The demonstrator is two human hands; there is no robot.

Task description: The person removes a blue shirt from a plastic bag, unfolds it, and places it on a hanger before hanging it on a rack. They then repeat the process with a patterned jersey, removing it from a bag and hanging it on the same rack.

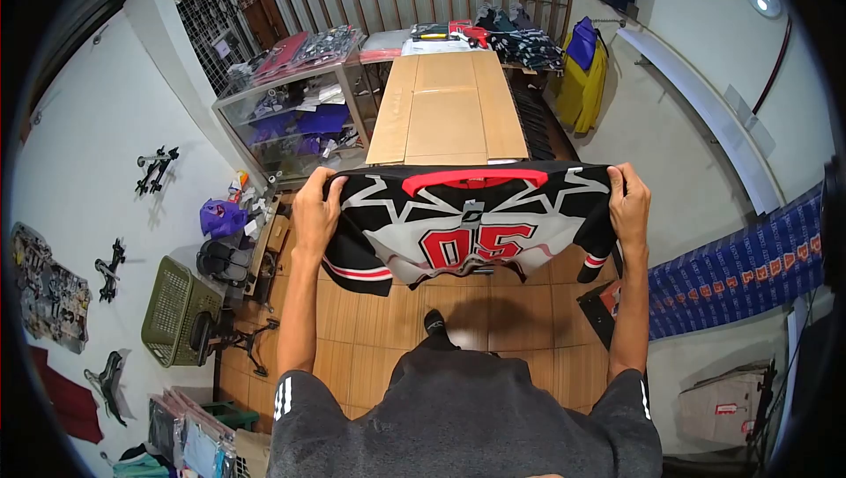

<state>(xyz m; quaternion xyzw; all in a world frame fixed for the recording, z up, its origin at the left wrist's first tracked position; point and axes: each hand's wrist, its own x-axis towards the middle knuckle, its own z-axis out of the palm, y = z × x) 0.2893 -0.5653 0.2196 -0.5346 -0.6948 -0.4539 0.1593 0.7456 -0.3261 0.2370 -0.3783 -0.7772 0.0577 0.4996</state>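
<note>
A black and white jersey (401,236) with a red collar and a red "05" is stretched between my two hands. My left hand (315,209) grips it at one shoulder, fingers closed on the cloth. At the opposite shoulder, my right hand (629,200) pinches the fabric. Both sleeves hang down, and the lower part of the jersey folds away below the number. A small dark tag (473,212) shows under the collar. Just beyond the jersey stands a table topped with brown cardboard (448,117), its near edge partly hidden by the cloth.
To the left are a glass display case (291,117) with packed clothes, a green basket (181,311) and a purple bag (222,218). Folded garments (520,42) pile up behind the table. A blue banner (740,266) hangs at right, near a yellow garment (583,90).
</note>
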